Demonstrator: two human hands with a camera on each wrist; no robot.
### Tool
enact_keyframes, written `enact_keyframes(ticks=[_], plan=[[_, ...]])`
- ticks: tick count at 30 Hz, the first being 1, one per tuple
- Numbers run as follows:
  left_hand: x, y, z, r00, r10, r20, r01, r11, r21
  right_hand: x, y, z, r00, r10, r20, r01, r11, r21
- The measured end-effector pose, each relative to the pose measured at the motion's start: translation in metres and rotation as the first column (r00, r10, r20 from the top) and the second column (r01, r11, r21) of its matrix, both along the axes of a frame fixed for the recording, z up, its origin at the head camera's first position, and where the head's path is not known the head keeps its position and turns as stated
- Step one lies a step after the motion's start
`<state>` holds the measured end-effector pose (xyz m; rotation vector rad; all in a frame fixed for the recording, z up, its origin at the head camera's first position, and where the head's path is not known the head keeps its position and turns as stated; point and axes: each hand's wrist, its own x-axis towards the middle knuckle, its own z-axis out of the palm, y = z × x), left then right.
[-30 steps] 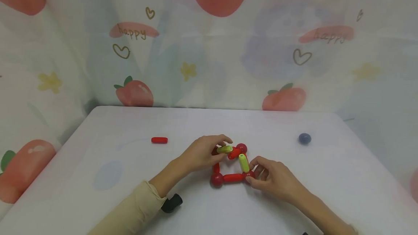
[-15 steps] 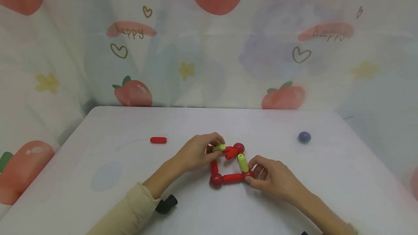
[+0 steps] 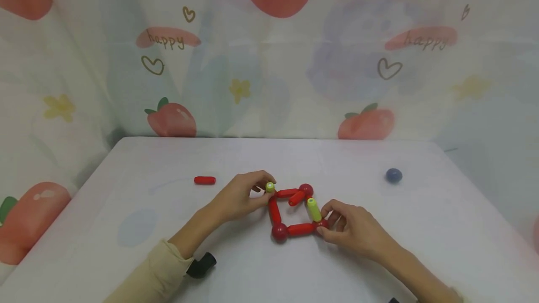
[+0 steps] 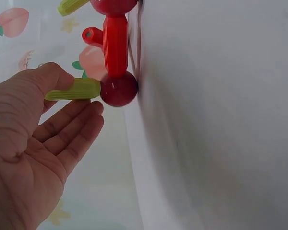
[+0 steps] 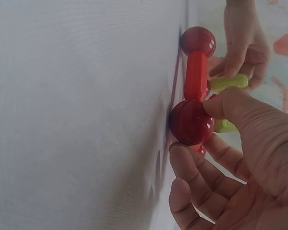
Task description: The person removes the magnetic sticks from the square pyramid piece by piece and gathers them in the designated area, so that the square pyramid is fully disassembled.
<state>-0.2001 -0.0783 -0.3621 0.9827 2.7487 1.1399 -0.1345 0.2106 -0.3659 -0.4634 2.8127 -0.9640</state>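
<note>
A four-sided frame of red rods point(image 3: 301, 229) and dark red balls lies on the white table. My left hand point(image 3: 240, 198) pinches a yellow-green rod point(image 4: 81, 89) between thumb and fingers. This rod stands upright with its lower end against the far-left ball point(image 4: 119, 89). At the near-right corner, my right hand point(image 3: 351, 228) holds a ball point(image 5: 194, 122) between thumb and fingertips. From that ball rises another yellow-green rod point(image 3: 313, 210). One more red rod point(image 3: 296, 198) slants up from the far-right ball point(image 3: 305, 191). The near-left ball point(image 3: 280, 232) has no hand on it.
A loose red rod point(image 3: 204, 180) lies left of the frame, and a blue ball point(image 3: 393, 176) rests toward the back right of the table. A printed cloth point(image 3: 269, 60) hangs behind the table. A black wrist device point(image 3: 201, 265) shows by the left sleeve.
My left hand has moved left with the yellow-green rod, which has turned from tilted to upright over the far-left ball. My right hand has stayed at the near-right ball.
</note>
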Motion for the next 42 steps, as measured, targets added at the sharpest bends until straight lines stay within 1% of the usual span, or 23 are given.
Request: enact_keyframes(ticks=[8, 15, 19, 27, 31, 36, 38, 40, 42], plan=[[-0.001, -0.016, -0.002, 1.000, -0.003, 0.025, 0.002, 1.000, 0.019, 0.001, -0.001, 0.001, 0.999, -0.027, 0.028, 0.027, 1.000, -0.002], [-0.003, -0.024, -0.004, 0.998, 0.033, 0.052, -0.033, 0.999, -0.010, 0.000, -0.001, 0.000, 0.999, -0.025, 0.021, 0.026, 1.000, -0.007], [-0.007, -0.027, -0.006, 0.996, 0.030, 0.083, -0.028, 0.999, -0.021, 0.000, -0.002, 0.000, 0.999, -0.025, 0.025, 0.025, 1.000, -0.013], [-0.011, -0.030, -0.004, 0.994, -0.029, 0.106, 0.035, 0.998, -0.055, 0.001, 0.000, 0.000, 1.000, 0.002, 0.003, -0.002, 1.000, -0.017], [-0.011, -0.032, -0.003, 0.991, -0.051, 0.121, 0.062, 0.995, -0.084, 0.002, 0.000, 0.000, 1.000, 0.000, 0.015, 0.000, 1.000, -0.027], [-0.013, -0.036, -0.004, 0.982, -0.119, 0.143, 0.133, 0.987, -0.091, 0.003, 0.000, -0.001, 1.000, -0.003, 0.023, 0.004, 0.999, -0.034], [-0.013, -0.037, -0.005, 0.980, -0.143, 0.141, 0.158, 0.983, -0.096, 0.003, 0.000, -0.001, 1.000, -0.004, 0.019, 0.004, 0.999, -0.033], [-0.014, -0.037, -0.005, 0.979, -0.151, 0.136, 0.166, 0.980, -0.109, 0.003, 0.000, -0.001, 1.000, -0.003, 0.018, 0.004, 0.999, -0.033], [-0.014, -0.036, -0.006, 0.982, -0.151, 0.118, 0.168, 0.974, -0.152, 0.004, 0.000, -0.001, 1.000, -0.006, 0.020, 0.007, 0.999, -0.033]])
